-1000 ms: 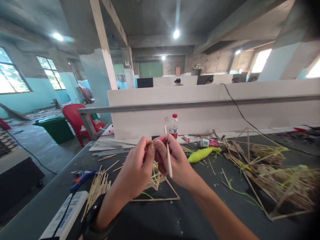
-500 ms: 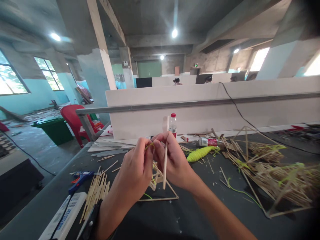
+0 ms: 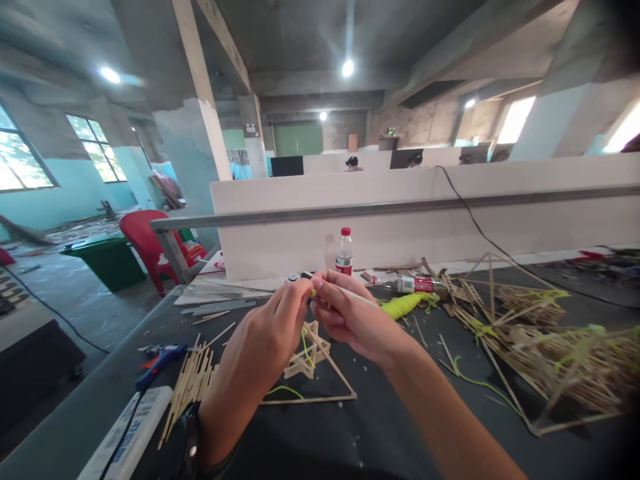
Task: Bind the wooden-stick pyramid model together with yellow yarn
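Above the table, my left hand (image 3: 270, 347) and my right hand (image 3: 353, 323) meet at the fingertips, both closed in a pinch. A small bit of yellow-green string (image 3: 313, 293) shows between them. My right hand also grips a thin wooden stick (image 3: 359, 297), which now points out to the right across its fingers. The stick's other end is hard to make out among the fingers. Beneath the hands lies a star-shaped stick frame (image 3: 315, 363) joined to a larger triangle of sticks (image 3: 342, 377), with loose string on it; my left arm hides part.
Loose sticks (image 3: 193, 377), a blue glue gun (image 3: 163, 363) and a white box (image 3: 137, 433) are at left. Behind the hands stand a red-capped bottle (image 3: 344, 253) and a yellow-green string bundle (image 3: 403, 307). A heap of stick frames (image 3: 585, 360) covers the right side.
The wooden stick has swung from nearly upright to lying sideways in my right hand. Both hands have shifted slightly, and more of the star frame shows below.
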Motion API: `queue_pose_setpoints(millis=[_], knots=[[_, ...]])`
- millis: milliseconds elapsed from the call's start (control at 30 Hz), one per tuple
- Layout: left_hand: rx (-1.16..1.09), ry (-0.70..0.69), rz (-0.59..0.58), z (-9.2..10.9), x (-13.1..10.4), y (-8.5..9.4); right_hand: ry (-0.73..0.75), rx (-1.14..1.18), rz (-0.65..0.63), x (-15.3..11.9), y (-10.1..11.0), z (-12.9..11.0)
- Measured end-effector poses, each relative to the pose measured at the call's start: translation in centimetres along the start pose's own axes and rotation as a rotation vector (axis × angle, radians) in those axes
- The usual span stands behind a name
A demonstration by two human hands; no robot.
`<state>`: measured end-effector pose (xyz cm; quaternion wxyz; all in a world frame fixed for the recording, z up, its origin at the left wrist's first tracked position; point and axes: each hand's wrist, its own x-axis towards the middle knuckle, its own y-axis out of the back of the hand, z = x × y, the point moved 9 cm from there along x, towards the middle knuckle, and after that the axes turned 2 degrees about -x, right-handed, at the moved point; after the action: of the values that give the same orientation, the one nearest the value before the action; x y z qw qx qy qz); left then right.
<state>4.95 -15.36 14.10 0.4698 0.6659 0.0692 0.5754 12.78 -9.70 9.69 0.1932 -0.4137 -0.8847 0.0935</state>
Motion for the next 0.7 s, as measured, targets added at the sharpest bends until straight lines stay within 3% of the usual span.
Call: queue_pose_setpoints(millis=[100, 233, 500, 600, 700], knots=[[-0.102, 0.119, 0.002, -1.2, 0.3, -0.3, -0.01, -0.11, 0.056, 0.2, 0.5, 0.0], [-0.206, 0.263, 0.015, -2.7, 0.5, -0.8, 0.122, -0.412, 0.146, 0.4, 1.1, -1.1], [-0.238, 0.309, 0.043, -3.3, 0.2, -0.9, 0.421, -0.839, 0.297, -0.5, 0.8, -3.0], [-0.339, 0.334, 0.006, -3.4, 0.2, -1.2, 0.467, -0.953, 0.33, -0.8, 0.6, -3.6], [-0.579, 0.44, -0.089, -4.1, -0.1, -2.4, 0.492, -1.048, 0.312, -0.9, 0.2, -4.0]])
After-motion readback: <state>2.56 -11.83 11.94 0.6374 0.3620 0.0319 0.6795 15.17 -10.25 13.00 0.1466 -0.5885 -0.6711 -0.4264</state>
